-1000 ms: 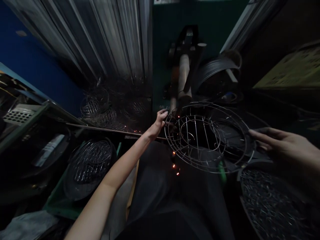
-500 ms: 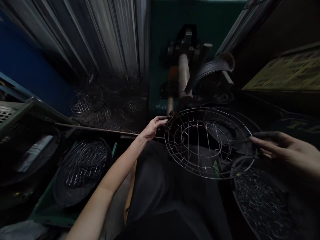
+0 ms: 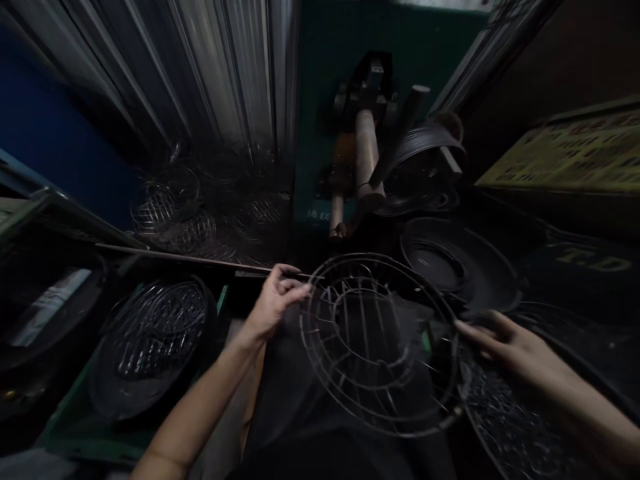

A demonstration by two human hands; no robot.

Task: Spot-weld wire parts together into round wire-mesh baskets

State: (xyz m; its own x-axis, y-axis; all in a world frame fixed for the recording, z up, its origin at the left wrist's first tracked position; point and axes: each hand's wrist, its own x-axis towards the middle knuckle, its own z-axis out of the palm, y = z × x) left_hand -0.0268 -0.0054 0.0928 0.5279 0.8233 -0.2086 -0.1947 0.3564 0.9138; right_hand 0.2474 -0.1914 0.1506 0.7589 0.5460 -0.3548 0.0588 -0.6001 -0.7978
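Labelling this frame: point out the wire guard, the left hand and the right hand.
wire guard [image 3: 373,347]: head view, on the inner rings and spokes.
left hand [image 3: 273,303]: head view, back of the hand, fingers at the guard's left rim.
right hand [image 3: 505,343]: head view, back of the hand, at the guard's right rim.

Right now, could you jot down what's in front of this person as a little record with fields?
Left hand: pinches the left rim of a round wire guard
Right hand: fingers at the guard's right rim
Guard: tilted over the lap
Lower left: stack of wire guards in a green crate
Lower right: tub of small metal pieces
Behind: machine with a wire coil
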